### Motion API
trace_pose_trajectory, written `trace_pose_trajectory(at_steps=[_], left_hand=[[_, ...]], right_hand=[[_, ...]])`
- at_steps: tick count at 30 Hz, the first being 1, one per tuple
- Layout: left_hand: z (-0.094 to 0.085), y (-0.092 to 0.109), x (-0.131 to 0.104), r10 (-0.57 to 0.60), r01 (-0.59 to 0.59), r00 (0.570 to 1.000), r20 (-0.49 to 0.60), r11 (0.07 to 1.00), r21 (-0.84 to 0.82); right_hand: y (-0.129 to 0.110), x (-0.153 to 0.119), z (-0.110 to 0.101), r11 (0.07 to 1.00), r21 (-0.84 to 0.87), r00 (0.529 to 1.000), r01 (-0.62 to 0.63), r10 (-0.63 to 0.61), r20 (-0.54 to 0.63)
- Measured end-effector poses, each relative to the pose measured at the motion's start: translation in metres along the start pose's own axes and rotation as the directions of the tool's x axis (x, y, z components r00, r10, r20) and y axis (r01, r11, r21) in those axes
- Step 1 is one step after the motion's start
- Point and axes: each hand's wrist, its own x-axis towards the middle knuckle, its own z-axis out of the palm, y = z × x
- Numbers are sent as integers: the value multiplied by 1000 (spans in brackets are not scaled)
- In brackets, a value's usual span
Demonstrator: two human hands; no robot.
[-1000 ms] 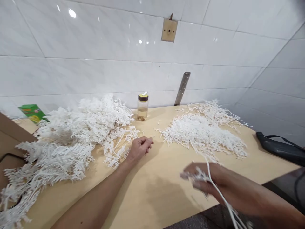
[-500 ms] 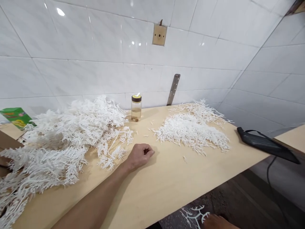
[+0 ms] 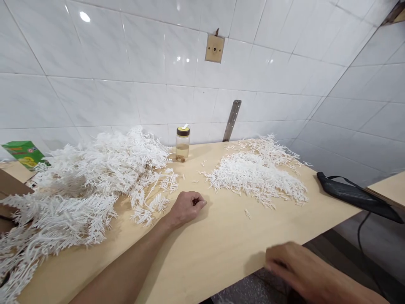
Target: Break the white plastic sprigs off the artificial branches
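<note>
My left hand (image 3: 187, 208) rests on the tabletop (image 3: 202, 253), its fingers curled closed and nothing showing in the gap by the thumb. Close to its left lie loose white branched plastic pieces (image 3: 152, 202), at the edge of a big tangled heap of white plastic branches (image 3: 88, 177). At the front edge of the table is my right hand (image 3: 292, 264), bent downward and smeared by motion. Its fingertips are hidden, and no white branch shows in it. Beyond both hands lies a flatter pile of small white plastic sprigs (image 3: 253, 175), with a few stray bits (image 3: 247, 213) in front.
A jar of yellowish liquid (image 3: 182, 145) with a dark-rimmed lid stands between the piles, near the tiled wall. Far left are a green box (image 3: 25, 155) and brown cardboard (image 3: 11, 190). A black case (image 3: 354, 194) lies at the right edge; a metal bracket (image 3: 232, 120) leans behind.
My right hand has come up from below the table edge to the front of the tabletop. The white branch seen by it earlier is out of sight. My left hand stays put.
</note>
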Motion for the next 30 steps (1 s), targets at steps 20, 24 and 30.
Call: trace_pose_trajectory(at_steps=[20,24,30], left_hand=[[-89,56,7,-180,291,951,-251,793,534],[-124,50,-1,-228,442,894,-385,585,680],[-109,11,6,-203,371,928,-311,493,787]], right_hand=[[-73,133,17,913,-137,880,385,-408,-243],[-90,145,27,862,-99,847,497,-506,-161],[-52,202,12,941,-115,900,319,-339,-276]])
